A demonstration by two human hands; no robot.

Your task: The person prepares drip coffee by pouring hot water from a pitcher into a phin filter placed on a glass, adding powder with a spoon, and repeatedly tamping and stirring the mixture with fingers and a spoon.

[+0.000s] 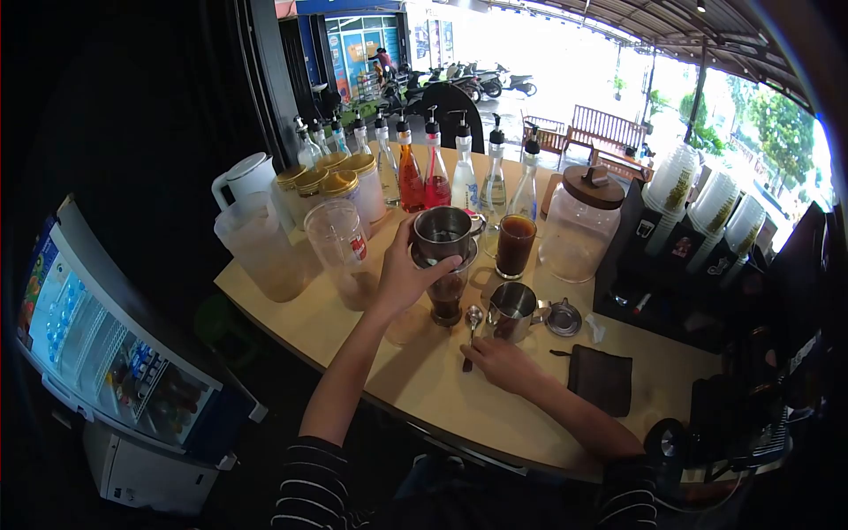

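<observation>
My left hand (408,276) is closed around a metal coffee drip filter (443,231), which sits over a tall glass (447,305) with dark liquid in it. Whether the filter rests on the rim or is lifted off it, I cannot tell. Low over the table, my right hand (505,364) pinches the handle of a spoon (474,316), bowl pointing away from me. Close by it stands a steel pitcher (512,311), and a small metal lid (564,319) lies to the right. Behind the pitcher is a glass of brown drink (515,249).
Pump bottles (433,168) line the table's far edge. Plastic jugs (265,256) and gold-lidded canisters (340,185) stand left; a wooden-lidded jar (583,225), cup holder (676,234) and dark cloth (601,380) are right. A display fridge (132,344) stands beyond the table's left edge.
</observation>
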